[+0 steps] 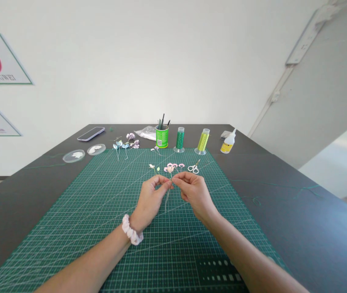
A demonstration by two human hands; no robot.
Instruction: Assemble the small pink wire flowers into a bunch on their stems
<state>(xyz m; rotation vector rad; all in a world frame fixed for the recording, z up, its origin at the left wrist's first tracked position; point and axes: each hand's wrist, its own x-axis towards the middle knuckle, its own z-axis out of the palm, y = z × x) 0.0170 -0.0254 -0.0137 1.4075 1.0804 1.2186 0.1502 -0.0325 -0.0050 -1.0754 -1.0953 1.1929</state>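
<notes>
Over the green cutting mat (106, 228), both hands meet at the stem of a small pale pink flower (170, 169). My left hand (151, 193), with a white scrunchie (131, 230) at its wrist, pinches the stem between thumb and fingertips. My right hand (193, 189) is closed too, its thumb and forefinger pressed together at the stem just below the petals. Pale strands hang down beneath the fingertips. Behind the hands lie loose pink petal pieces (181, 165), a white bud with green leaves (151, 166) and small white-handled scissors (193, 169).
A green can of tools (162, 138), a dark green thread spool (180, 139), a yellow-green spool (203, 141) and a glue bottle (228, 142) stand behind. Further left are blue flowers (117, 145), purple flowers (130, 136), two shallow dishes (74, 156) and a phone (90, 134).
</notes>
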